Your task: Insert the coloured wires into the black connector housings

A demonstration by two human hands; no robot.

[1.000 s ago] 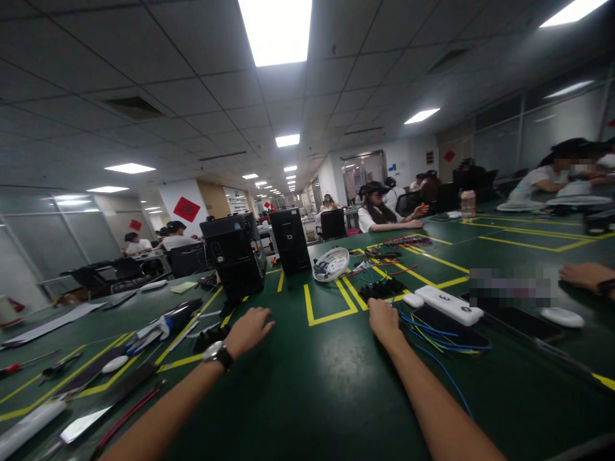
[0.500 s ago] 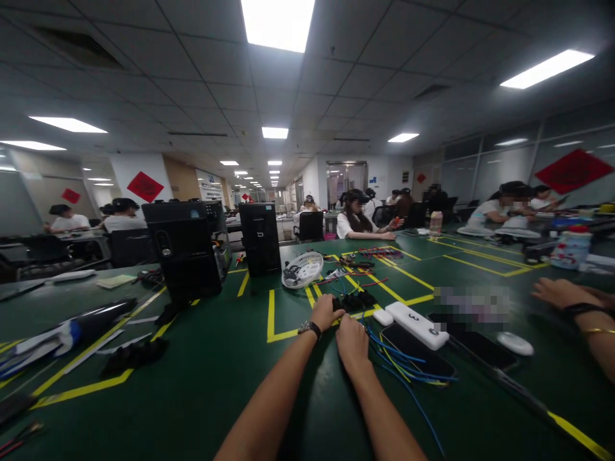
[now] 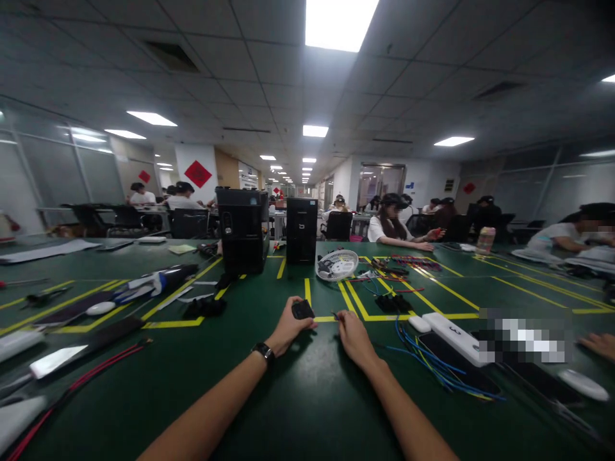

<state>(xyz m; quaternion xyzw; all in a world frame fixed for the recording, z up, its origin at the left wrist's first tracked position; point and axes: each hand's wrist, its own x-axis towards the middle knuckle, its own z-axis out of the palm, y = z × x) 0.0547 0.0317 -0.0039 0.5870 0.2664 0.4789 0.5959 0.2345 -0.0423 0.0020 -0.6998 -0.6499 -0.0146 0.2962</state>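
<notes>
My left hand [image 3: 287, 328], with a dark watch at the wrist, grips a small black block [image 3: 302, 310] between thumb and fingers just over the green table [image 3: 317, 410]. A short gap to the right, my right hand [image 3: 354, 333] is closed in a pinch. Something thin and dark seems to stick out at its fingertips, too small to name. Beyond the right hand lie several similar black blocks [image 3: 394, 303]. Blue and yellow-green wires [image 3: 432, 365] are spread to the right of it.
A white basket [image 3: 339, 264] with parts stands behind the hands, near two black computer cases [image 3: 243, 230]. A white power bank [image 3: 454, 336] lies on the right, and another person's hand [image 3: 598, 342] rests at the right edge. Red wires [image 3: 103, 366] cross the left side.
My hands have moved apart; the left now holds a black block away from the others. The view has turned left, shifting the scene to the right.
</notes>
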